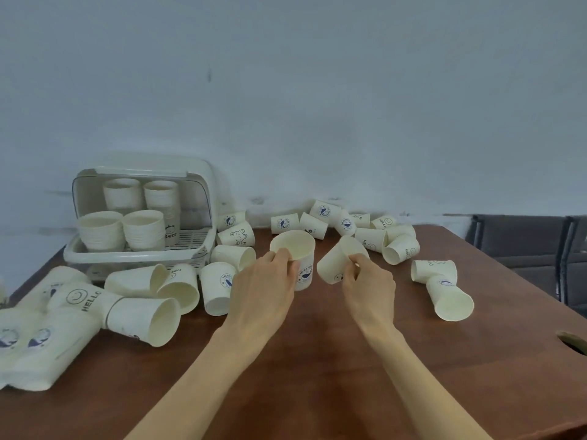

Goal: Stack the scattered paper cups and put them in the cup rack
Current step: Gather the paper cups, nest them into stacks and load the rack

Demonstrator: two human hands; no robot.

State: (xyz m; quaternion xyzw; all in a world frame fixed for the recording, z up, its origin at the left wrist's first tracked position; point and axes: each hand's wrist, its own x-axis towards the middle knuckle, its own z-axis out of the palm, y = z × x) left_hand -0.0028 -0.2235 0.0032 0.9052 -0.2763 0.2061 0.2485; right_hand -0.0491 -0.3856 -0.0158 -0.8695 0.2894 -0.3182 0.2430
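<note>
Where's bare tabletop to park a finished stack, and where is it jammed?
Bare: the near table between the forearms, and right of the right hand toward the near right edge. Jammed: the cups in front of the cup rack and along the wall.

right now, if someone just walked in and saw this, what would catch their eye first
First, the two hands at centre: the left hand holds an upright paper cup by its rim, and the right hand holds a tilted cup beside it. Next, the many loose cups lying tipped over across the brown table. At the back left, the white cup rack already holds several stacks.
</note>
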